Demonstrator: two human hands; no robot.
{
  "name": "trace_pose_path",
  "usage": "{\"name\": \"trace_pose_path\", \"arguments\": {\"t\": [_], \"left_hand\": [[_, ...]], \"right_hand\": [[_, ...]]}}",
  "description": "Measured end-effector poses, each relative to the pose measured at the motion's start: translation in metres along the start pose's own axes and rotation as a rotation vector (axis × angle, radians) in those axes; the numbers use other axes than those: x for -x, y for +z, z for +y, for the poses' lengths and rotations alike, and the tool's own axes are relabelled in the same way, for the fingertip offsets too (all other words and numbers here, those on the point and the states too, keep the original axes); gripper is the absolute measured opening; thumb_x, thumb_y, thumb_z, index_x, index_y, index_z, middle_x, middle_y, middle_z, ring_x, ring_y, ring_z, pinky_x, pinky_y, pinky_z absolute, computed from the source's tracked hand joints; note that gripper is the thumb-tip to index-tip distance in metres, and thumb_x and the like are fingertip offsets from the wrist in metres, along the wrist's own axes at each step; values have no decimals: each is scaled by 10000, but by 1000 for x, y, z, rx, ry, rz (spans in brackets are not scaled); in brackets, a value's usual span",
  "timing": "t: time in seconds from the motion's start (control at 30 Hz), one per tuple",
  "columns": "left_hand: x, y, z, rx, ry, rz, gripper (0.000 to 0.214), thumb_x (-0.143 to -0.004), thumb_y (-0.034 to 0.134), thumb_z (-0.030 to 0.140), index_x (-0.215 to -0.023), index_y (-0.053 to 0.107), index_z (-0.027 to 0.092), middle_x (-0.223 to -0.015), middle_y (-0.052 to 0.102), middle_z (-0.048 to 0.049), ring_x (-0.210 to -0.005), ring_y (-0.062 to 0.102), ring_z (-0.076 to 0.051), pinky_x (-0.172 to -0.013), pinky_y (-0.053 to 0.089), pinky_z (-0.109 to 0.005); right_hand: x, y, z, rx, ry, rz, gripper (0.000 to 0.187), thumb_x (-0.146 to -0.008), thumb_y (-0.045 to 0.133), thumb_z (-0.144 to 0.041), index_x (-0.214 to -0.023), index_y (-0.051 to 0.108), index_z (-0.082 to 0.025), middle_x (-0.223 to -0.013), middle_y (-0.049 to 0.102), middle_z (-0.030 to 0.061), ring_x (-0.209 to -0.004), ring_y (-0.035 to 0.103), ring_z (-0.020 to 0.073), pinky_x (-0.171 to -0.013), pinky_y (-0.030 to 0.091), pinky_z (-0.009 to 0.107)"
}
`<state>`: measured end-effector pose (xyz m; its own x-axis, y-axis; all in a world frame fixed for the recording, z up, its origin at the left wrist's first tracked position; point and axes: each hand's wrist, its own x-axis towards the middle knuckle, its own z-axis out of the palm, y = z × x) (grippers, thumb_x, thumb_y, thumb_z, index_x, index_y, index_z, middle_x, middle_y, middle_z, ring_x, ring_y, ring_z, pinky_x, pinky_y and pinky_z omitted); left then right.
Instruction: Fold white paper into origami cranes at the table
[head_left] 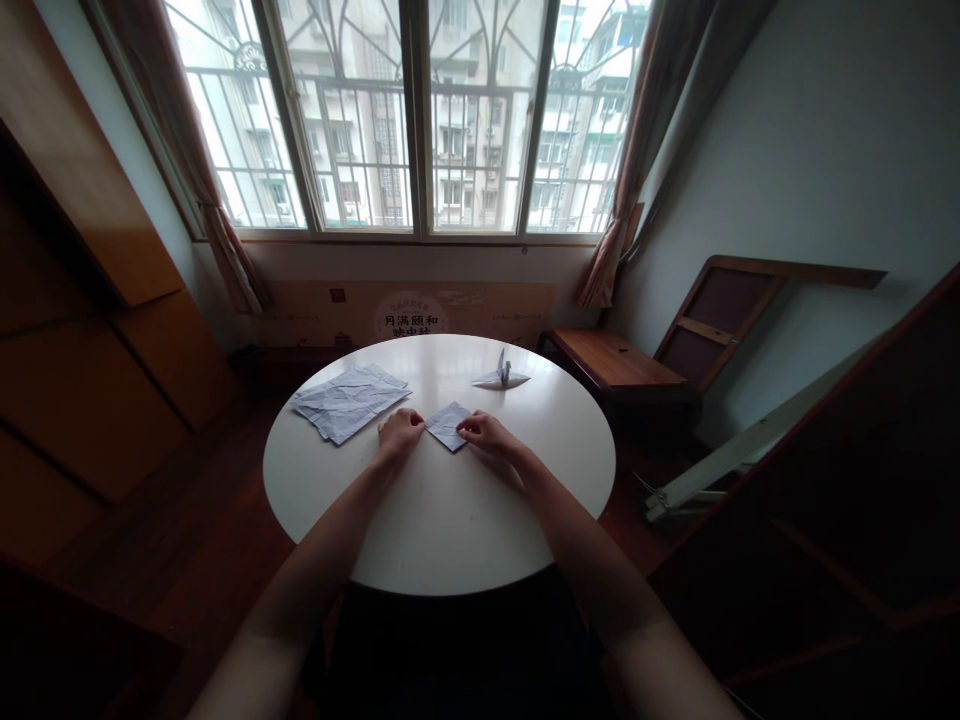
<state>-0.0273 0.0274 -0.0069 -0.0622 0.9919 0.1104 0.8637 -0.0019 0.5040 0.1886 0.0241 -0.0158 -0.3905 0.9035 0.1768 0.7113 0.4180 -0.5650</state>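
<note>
A small folded paper square [448,426], pale bluish-grey, lies corner-on on the white round table [450,540] between my hands. My left hand [403,428] has its fingers pinched at the square's left corner. On the right side, my right hand [484,431] pinches the paper's edge between thumb and fingers. Beyond it stands a folded paper crane [504,374] with its wings spread. Left of my hands lies a stack of creased paper sheets [351,400], loosely overlapped.
Behind the table is a barred window [420,130] with curtains tied at both sides. A long printed cardboard box [315,312] leans below it. To the right stands a low wooden chair [615,358]; wooden cabinets [97,250] line the left.
</note>
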Motion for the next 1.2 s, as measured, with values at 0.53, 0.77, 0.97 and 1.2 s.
{"name": "trace_pose_path", "arguments": {"t": [0.53,0.77,0.97,1.2], "left_hand": [[-4,2,-3,-10,12,73,156,-771,602,298,-863,706,228,-887,727,-22,-862,653,-203,-744,457,-286],[-7,14,-5,190,448,51,161,-791,602,267,-866,711,175,-837,672,-40,-749,631,-158,-698,489,-256],[-4,24,-5,153,570,-95,235,-773,656,373,-901,735,192,-818,625,-34,-708,607,-153,-689,481,-260],[-2,23,-3,40,495,-71,297,-768,669,430,-977,725,228,-862,609,-37,-806,611,-187,-753,468,-288]], "right_hand": [[-3,3,5,-22,-22,-1,228,-845,584,-260,-999,733,-180,-947,590,61,-743,557,130,-737,430,249],[-5,4,6,-18,-48,8,222,-836,601,-261,-996,736,-186,-934,592,58,-736,548,129,-739,430,253],[-3,4,3,-5,-26,16,226,-840,601,-271,-995,736,-178,-951,596,64,-736,557,128,-730,425,250],[-2,2,-1,40,3,18,237,-846,592,-299,-1005,734,-195,-971,632,66,-783,588,147,-755,420,257]]}}
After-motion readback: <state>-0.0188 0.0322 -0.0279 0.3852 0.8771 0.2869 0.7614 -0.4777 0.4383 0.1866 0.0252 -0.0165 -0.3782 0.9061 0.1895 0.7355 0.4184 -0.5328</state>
